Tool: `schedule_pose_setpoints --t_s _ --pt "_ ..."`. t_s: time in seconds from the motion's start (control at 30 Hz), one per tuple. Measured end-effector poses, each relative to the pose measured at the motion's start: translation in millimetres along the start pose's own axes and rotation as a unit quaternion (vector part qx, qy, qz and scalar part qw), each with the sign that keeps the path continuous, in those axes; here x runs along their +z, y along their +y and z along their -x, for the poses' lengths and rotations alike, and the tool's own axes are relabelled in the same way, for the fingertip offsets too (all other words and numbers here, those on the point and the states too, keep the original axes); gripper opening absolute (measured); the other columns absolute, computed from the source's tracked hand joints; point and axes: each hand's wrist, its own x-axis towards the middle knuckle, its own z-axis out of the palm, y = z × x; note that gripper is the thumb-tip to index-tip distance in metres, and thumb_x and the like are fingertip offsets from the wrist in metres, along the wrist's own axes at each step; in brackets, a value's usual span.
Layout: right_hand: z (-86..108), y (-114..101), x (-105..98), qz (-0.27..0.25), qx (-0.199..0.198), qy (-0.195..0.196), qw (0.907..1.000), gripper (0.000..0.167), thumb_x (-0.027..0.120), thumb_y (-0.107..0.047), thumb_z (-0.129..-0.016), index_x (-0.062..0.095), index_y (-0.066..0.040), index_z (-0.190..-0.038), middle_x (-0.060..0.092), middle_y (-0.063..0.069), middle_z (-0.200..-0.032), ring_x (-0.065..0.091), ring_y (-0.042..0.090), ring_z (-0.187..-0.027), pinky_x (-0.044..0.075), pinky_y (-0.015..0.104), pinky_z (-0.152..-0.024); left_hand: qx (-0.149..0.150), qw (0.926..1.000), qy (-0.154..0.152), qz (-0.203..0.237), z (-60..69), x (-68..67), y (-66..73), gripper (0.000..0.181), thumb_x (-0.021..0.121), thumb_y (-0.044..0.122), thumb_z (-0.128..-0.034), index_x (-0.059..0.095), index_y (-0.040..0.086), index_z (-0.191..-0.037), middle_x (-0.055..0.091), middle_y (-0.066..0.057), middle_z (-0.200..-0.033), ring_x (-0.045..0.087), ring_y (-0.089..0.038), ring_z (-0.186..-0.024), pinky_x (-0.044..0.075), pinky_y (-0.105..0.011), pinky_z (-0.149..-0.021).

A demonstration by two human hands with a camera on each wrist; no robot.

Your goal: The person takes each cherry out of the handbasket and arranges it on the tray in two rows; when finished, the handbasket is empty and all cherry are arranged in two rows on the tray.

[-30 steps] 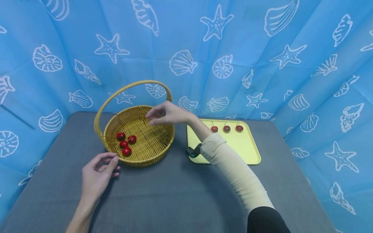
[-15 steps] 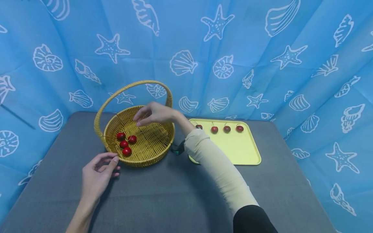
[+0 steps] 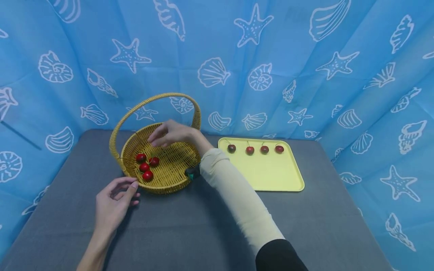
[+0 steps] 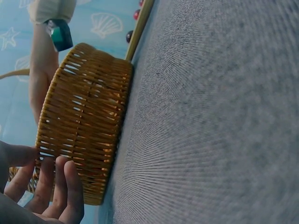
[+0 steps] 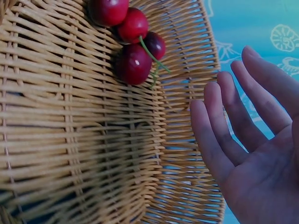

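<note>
The yellow wicker basket (image 3: 169,186) stands on the left part of the table with several red cherries (image 3: 147,175) inside, grouped at its left. My left hand (image 3: 113,203) grips the basket's near-left rim; in the left wrist view its thumb lies at the rim and its fingers on the woven outer wall (image 4: 84,116). Over the basket's far part hovers my right hand (image 3: 174,133), holding nothing. The right wrist view shows that hand (image 5: 261,140) with loosely bent, spread fingers, apart from the cherries (image 5: 133,65).
To the right of the basket lies a yellow tray (image 3: 271,173) with a row of several stemmed cherries (image 3: 249,150) near its far edge. The basket's tall handle (image 3: 154,98) arches over its far side. A blue shell-patterned curtain (image 3: 217,37) hangs behind the grey table (image 3: 162,233).
My right hand has moved left across the basket, and its forearm has uncovered the tray's left part with one more cherry. My left hand and the basket have stayed in place.
</note>
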Motion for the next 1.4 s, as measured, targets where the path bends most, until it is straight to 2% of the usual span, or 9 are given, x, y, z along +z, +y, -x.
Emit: schedule_pose_setpoints --t_s 0.17,0.3,0.43,0.57,0.7,0.93,1.1,1.27,1.4 --pt "-6.8 9 6 0.005 0.003 -0.010 0.9999 0.037 0.073 -0.017 -0.105 0.071 -0.001 -0.139 0.074 0.015 -0.140 0.069 0.036 -0.134 0.062 0.047 -0.115 -0.003 1.0000 -0.001 0.000 -0.8 0.5 0.4 0.028 0.075 0.019 -0.1048 0.071 0.004 -0.128 0.077 0.003 -0.104 0.079 -0.011 -0.079 0.072 -0.028 -0.068" --pt "-9.1 14 10 0.012 0.018 -0.017 0.9996 0.035 0.075 -0.019 -0.105 0.073 -0.004 -0.137 0.077 0.011 -0.136 0.071 0.030 -0.130 0.063 0.045 -0.114 0.004 0.9999 -0.008 0.007 -0.5 -0.6 -0.5 0.029 0.075 0.020 -0.1048 0.070 0.003 -0.128 0.077 0.002 -0.102 0.079 -0.011 -0.080 0.072 -0.028 -0.068" --pt "-11.1 20 14 0.009 0.043 -0.028 0.9986 0.035 0.075 -0.016 -0.104 0.073 -0.004 -0.137 0.076 0.010 -0.136 0.074 0.024 -0.124 0.063 0.045 -0.113 0.010 0.9998 -0.011 0.010 -0.4 -1.1 -1.3 0.028 0.074 0.018 -0.1052 0.070 0.002 -0.128 0.078 -0.004 -0.105 0.079 -0.011 -0.080 0.072 -0.028 -0.068" --pt "-12.1 24 17 0.003 0.066 -0.043 0.9969 0.037 0.076 -0.009 -0.103 0.071 -0.003 -0.138 0.074 0.014 -0.141 0.073 0.026 -0.127 0.062 0.045 -0.115 0.013 0.9998 -0.010 0.009 -0.3 -0.8 -1.5 0.027 0.074 0.016 -0.1052 0.070 0.002 -0.128 0.078 -0.006 -0.106 0.079 -0.011 -0.079 0.072 -0.028 -0.068" --pt "-12.6 27 20 0.008 0.070 -0.049 0.9963 0.038 0.075 -0.005 -0.102 0.070 -0.002 -0.140 0.071 0.017 -0.145 0.070 0.027 -0.131 0.061 0.045 -0.116 0.013 0.9998 -0.008 0.009 0.2 -0.3 -1.4 0.026 0.074 0.016 -0.1050 0.071 0.002 -0.127 0.078 -0.007 -0.105 0.079 -0.012 -0.079 0.072 -0.028 -0.068" --pt "-11.6 24 24 0.025 0.078 -0.077 0.9936 0.042 0.074 -0.004 -0.103 0.068 -0.006 -0.144 0.067 0.012 -0.150 0.067 0.017 -0.129 0.061 0.041 -0.116 0.002 0.9999 -0.005 0.013 -1.0 0.4 -1.8 0.028 0.076 0.018 -0.1041 0.071 0.004 -0.128 0.078 -0.005 -0.106 0.079 -0.012 -0.080 0.072 -0.028 -0.069" --pt "-10.4 21 25 0.031 0.083 -0.095 0.9916 0.043 0.073 -0.003 -0.103 0.067 -0.007 -0.145 0.064 0.010 -0.152 0.064 0.017 -0.134 0.063 0.037 -0.113 -0.011 0.9999 -0.002 0.006 -2.2 0.4 -2.4 0.028 0.075 0.019 -0.1044 0.071 0.005 -0.129 0.077 -0.001 -0.106 0.079 -0.010 -0.080 0.072 -0.027 -0.069" --pt "-9.6 17 27 0.031 0.092 -0.104 0.9899 0.044 0.072 -0.002 -0.103 0.067 -0.007 -0.146 0.061 0.010 -0.154 0.060 0.017 -0.138 0.065 0.032 -0.109 -0.016 0.9999 0.000 -0.001 -2.1 0.0 -2.2 0.027 0.074 0.019 -0.1050 0.071 0.007 -0.129 0.077 -0.005 -0.110 0.078 -0.009 -0.080 0.071 -0.027 -0.069" --pt "-8.5 14 29 0.020 0.103 -0.119 0.9873 0.045 0.072 0.001 -0.102 0.066 -0.006 -0.147 0.059 0.010 -0.157 0.060 0.017 -0.137 0.064 0.035 -0.111 -0.013 0.9999 -0.001 0.003 -1.4 -0.2 -1.6 0.028 0.075 0.021 -0.1048 0.071 0.006 -0.129 0.077 -0.005 -0.108 0.079 -0.010 -0.080 0.072 -0.028 -0.068"
